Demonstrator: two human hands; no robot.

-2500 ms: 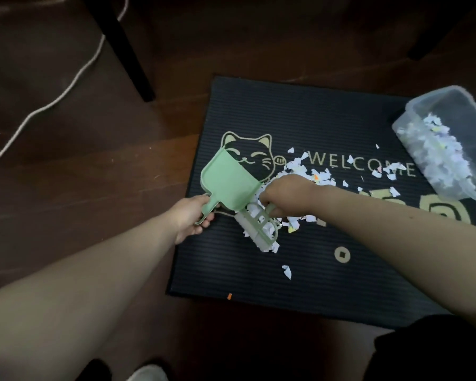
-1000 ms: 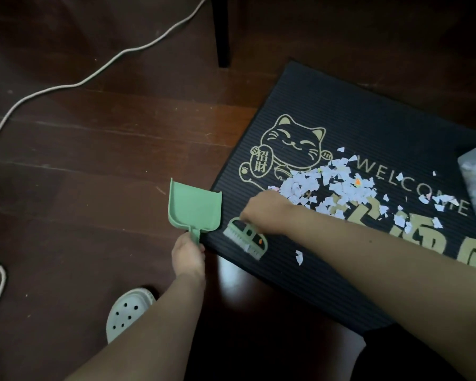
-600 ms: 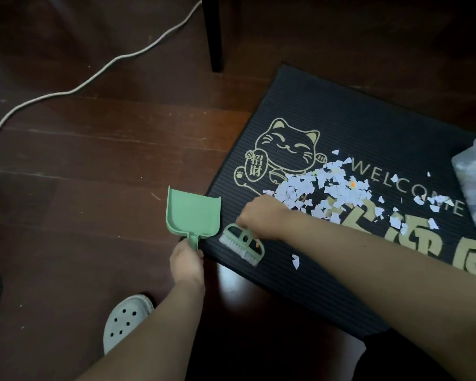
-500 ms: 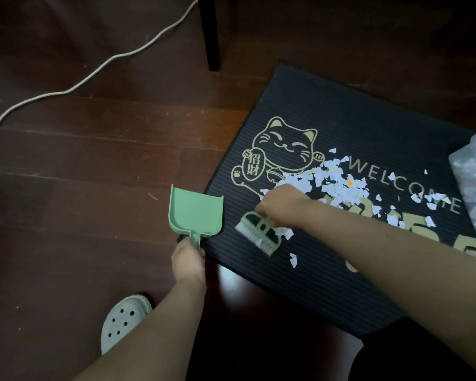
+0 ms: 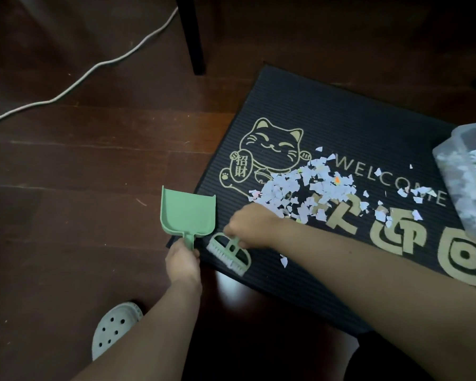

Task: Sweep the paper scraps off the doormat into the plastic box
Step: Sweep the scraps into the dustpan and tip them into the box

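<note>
Left hand [image 5: 182, 262] grips dustpan [image 5: 188, 213] handle at doormat [image 5: 341, 122] edge; right hand [image 5: 249, 225] grips brush [image 5: 229, 253] on mat beside scraps [image 5: 300, 188]; box [image 5: 467, 182] at right.

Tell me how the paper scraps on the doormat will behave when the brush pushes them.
The paper scraps are small, thin torn bits, so probably very light and apt to scatter rather than move together. The doormat looks ribbed, so some may catch in its grooves.
</note>
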